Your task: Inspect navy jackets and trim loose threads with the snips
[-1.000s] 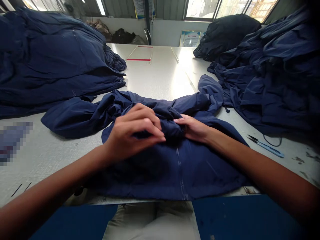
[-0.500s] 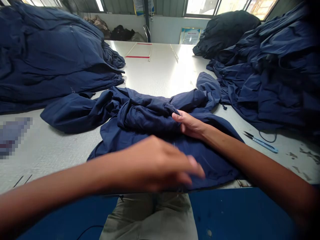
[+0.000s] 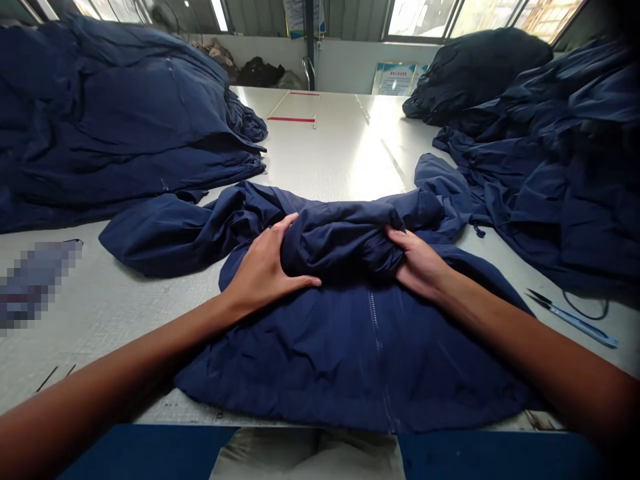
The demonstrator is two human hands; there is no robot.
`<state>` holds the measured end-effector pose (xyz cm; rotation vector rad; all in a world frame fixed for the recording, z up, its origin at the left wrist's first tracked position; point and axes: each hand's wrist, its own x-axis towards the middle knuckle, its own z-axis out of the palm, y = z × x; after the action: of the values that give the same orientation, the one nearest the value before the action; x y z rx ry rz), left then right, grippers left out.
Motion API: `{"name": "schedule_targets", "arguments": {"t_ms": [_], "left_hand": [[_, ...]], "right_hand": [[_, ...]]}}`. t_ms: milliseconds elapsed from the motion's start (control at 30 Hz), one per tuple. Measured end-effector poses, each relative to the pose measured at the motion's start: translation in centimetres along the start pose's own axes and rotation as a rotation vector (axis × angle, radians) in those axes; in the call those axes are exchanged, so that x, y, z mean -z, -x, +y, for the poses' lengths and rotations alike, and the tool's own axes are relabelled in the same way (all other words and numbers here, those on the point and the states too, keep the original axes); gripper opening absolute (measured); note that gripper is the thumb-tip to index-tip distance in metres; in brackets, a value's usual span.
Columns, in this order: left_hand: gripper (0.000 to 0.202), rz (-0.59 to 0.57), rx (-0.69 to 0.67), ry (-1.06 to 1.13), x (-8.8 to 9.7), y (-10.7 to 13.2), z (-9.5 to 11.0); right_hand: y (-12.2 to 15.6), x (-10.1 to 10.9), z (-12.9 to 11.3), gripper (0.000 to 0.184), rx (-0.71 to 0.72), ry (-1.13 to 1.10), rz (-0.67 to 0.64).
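A navy blue jacket (image 3: 320,360) with a zipper down its front lies spread on the table before me. Its hood (image 3: 340,233) is bunched up near the collar. My right hand (image 3: 420,263) is closed on the hood's right edge, thumb on top and the other fingers partly hidden under the cloth. Against the hood's left side rests my left hand (image 3: 265,263), thumb and fingers spread wide; the fingertips reach the upper folds and the thumb lies on the jacket front.
Thread snips (image 3: 575,320) with a light blue handle lie on the white table (image 3: 330,160) at the right, beside a dark cord. Large piles of navy garments stand at the left (image 3: 125,127) and right (image 3: 540,180). A blurred-out patch (image 3: 35,283) lies far left.
My left hand has moved from above the jacket front up and left onto the hood. My right hand keeps its hold on the hood. The view has shifted slightly.
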<state>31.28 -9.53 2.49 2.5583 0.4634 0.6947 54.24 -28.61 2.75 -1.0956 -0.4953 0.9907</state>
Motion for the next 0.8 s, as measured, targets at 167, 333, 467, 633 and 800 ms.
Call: {"name": "schedule_targets", "arguments": {"t_ms": [167, 333, 467, 633, 800], "left_hand": [[0.04, 0.127, -0.075, -0.017, 0.2, 0.2, -0.2], [0.01, 0.252, -0.117, 0.033, 1.4, 0.2, 0.1], [0.013, 0.325, -0.205, 0.073, 1.7, 0.5, 0.6], [0.01, 0.423, -0.285, -0.007, 2.1, 0.8, 0.8], [0.006, 0.255, -0.227, 0.204, 2.6, 1.0, 1.2]], "right_hand": [[0.2, 0.3, 0.0, 0.047, -0.022, 0.078, -0.084], [1.6, -0.9, -0.3, 0.066, 0.081, 0.305, -0.191], [2.2, -1.6, -0.4, 0.025, 0.253, 0.653, -0.144], [1.8, -0.8, 0.0, 0.022, 0.339, 0.535, -0.053], [1.6, -0.6, -0.2, 0.036, 0.2, 0.383, -0.082]]}}
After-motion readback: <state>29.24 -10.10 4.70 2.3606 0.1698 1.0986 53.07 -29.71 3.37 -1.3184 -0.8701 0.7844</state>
